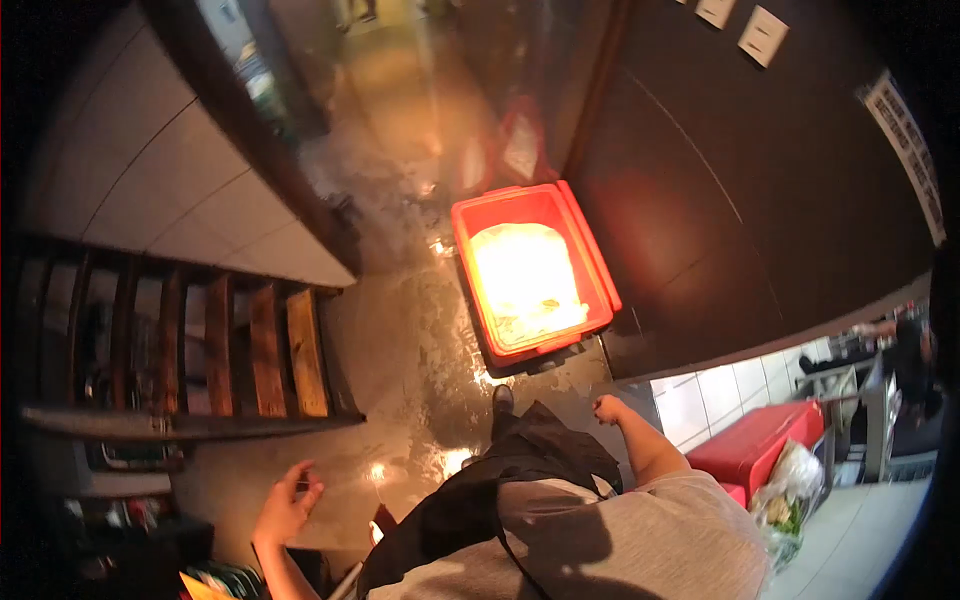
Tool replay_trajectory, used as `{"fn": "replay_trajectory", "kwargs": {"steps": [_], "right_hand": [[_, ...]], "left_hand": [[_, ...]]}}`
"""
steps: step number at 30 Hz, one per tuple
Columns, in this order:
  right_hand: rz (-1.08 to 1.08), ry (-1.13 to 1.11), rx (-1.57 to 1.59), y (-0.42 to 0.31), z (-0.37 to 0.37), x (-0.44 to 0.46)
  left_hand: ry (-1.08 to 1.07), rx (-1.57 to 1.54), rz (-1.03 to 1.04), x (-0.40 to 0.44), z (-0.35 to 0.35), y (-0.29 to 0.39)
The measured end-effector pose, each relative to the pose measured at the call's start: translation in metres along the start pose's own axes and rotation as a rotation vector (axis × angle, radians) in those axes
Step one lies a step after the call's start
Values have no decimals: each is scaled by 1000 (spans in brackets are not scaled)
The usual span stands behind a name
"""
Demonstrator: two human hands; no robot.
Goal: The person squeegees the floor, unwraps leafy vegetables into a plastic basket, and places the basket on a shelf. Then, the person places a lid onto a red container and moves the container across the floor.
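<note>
My left hand (288, 508) hangs out to the left with its fingers apart and nothing in it. The wooden slatted steps (262, 350) are the nearest thing to it, some way above it in the picture. On the other side, my right hand (607, 409) is closed with the fingers curled in, and I see nothing held. Beyond it on the wet floor stands a red plastic bin (467, 240), touched by neither hand. A pale, brightly lit heap (525, 275) lies inside, too overexposed to make out. A dark apron (480, 500) covers my front.
A dark wall (720, 210) runs along the right. At the lower right are a red box (755, 440) and a clear plastic bag (790, 480) with green leaves. A passage with wet, shiny floor (400, 190) leads ahead. Another person (912, 345) is partly visible at the far right.
</note>
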State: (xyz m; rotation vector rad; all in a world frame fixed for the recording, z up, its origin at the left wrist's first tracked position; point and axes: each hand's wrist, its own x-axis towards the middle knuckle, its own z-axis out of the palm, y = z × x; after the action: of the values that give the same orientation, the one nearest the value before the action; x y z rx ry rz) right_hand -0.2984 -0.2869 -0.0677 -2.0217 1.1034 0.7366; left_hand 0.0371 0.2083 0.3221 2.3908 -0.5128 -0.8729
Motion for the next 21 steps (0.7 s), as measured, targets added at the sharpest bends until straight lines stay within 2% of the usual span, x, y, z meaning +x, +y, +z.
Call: {"fn": "replay_trajectory", "kwargs": {"steps": [2,4,6,10,12,14,16,21], "right_hand": [[95,-66,3,-2,3,-9],[155,-70,14,-12,0,-18],[109,-17,90,-4,6,4],[83,155,151,-33,-8,29],[-11,198,188,-46,-14,50],[60,220,211,-69,-34,63],[7,289,281,-88,-53,66],[-51,386,390,-120,-97,63]], "left_hand": [[-113,-105,-9,44,3,7],[-173,-287,72,95,22,-17],[-203,-418,84,149,46,-53],[-58,175,196,211,107,-193],[-179,311,76,214,133,-229],[-342,318,-112,208,155,-240],[-457,302,-233,211,165,-237],[-584,259,-248,255,156,-224]]}}
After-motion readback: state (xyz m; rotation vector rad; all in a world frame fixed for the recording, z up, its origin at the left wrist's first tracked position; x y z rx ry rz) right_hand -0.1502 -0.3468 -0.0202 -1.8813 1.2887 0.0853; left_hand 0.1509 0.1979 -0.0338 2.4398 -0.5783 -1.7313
